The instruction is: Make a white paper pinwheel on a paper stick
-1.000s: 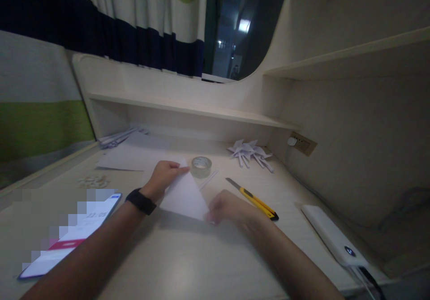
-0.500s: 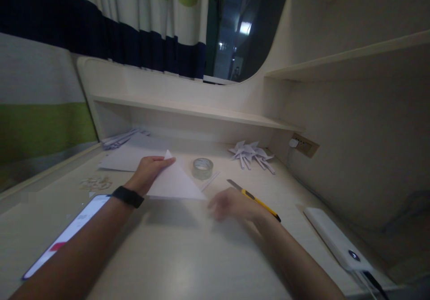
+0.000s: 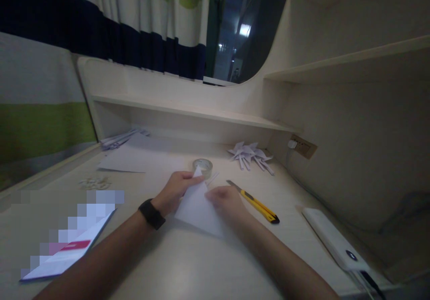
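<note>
A: What's nearest?

B: A phone [image 3: 70,250] lying flat at the left, screen lit. Then both hands on a folded white paper triangle [image 3: 198,203] at the middle of the desk [image 3: 188,268].

A: How is it held?

B: The left hand [image 3: 176,191], a dark band on its wrist, pinches the upper edge near the tip; the right hand [image 3: 226,201] lies across the right side, fingers pressing the sheet down — probably to keep the fold flat. Neither hand is free.

A: And beyond?

B: A yellow utility knife [image 3: 255,200] just right of the right hand, blade out. A clear tape roll [image 3: 202,165] just past the tip. Farther back — flat sheets [image 3: 134,159] at left, small folded paper shapes [image 3: 250,154] at right.
</note>
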`<state>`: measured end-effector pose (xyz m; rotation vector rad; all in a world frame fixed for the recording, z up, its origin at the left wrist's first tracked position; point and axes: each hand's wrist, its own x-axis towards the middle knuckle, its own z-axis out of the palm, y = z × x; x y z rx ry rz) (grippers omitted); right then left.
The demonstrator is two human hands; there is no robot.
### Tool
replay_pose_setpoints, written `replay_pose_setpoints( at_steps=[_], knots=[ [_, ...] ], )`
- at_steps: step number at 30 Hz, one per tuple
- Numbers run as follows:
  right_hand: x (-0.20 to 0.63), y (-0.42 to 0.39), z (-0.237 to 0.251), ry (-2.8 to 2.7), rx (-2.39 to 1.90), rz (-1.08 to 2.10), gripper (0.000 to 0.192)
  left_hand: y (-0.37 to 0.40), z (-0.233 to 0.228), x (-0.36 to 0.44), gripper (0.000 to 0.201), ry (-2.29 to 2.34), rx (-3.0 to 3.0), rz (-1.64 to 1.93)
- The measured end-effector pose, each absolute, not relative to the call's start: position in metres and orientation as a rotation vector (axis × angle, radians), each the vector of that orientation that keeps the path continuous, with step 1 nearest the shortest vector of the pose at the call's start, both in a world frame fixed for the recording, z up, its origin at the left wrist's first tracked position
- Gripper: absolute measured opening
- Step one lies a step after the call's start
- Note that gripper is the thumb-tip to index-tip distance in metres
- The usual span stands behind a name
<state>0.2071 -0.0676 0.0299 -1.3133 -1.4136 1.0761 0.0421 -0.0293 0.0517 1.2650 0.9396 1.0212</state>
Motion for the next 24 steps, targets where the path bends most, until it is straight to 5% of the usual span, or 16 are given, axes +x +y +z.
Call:
replay_pose_setpoints(
  at_steps=[24],
  knots=[
    [0.264,-0.047,0.043,-1.552,-1.220,1.317,0.036,0.005,0.065,-0.003,0.031,0.977,0.911,1.605]
  ],
)
